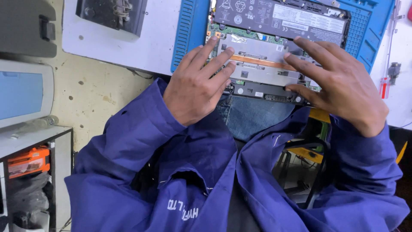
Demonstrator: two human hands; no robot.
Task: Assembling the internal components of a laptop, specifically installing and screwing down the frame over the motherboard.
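Observation:
An opened laptop point(262, 64) lies on a blue ribbed mat point(191, 30) at the table's near edge, its black battery point(281, 19), green board and copper heat pipe point(264, 63) exposed. My left hand point(195, 83) rests with fingers spread on the laptop's near left part, fingertips on the silver shield. My right hand point(339, 83) lies flat over the near right corner, fingers reaching toward the heat pipe. Neither hand holds anything. Blue coat sleeves cover both arms.
A white table point(141, 43) carries the mat, with a dark metal part point(111, 13) at the back left. A red-handled screwdriver point(385, 81) lies at the right. To the left are a grey monitor point(23, 92) and a shelf with an orange tool point(28, 161). A stool stands below.

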